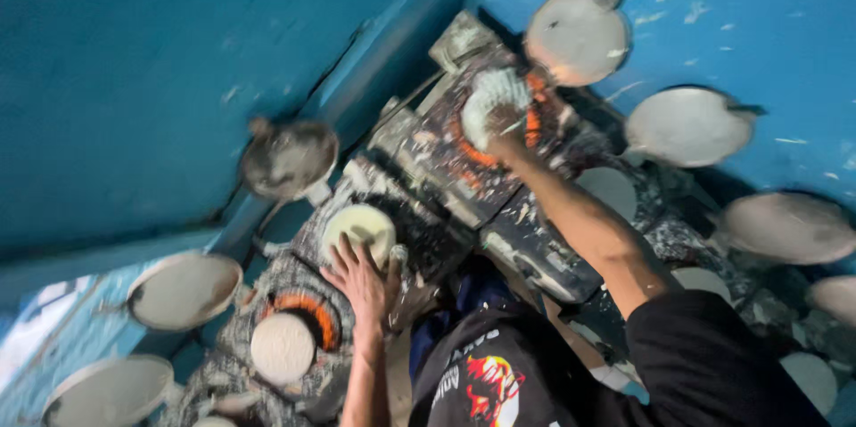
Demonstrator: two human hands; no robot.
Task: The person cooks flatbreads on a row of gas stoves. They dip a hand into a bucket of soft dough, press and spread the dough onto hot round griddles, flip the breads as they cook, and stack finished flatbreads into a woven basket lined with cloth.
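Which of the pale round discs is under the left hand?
The cream-yellow disc near centre: the left hand rests on its lower edge. The other discs are whiter, and the right hand reaches to the far one.

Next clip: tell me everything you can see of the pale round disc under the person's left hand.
The pale, cream-white round disc looks like soft dough or batter, flat and roughly circular, slightly yellowish in the middle. It lies on a dark, splattered work surface beside the blue wall. The left hand rests at its near edge, fingers spread, fingertips touching it. Below it sits a similar white disc on an orange-glowing ring burner. Motion blur hides finer texture.
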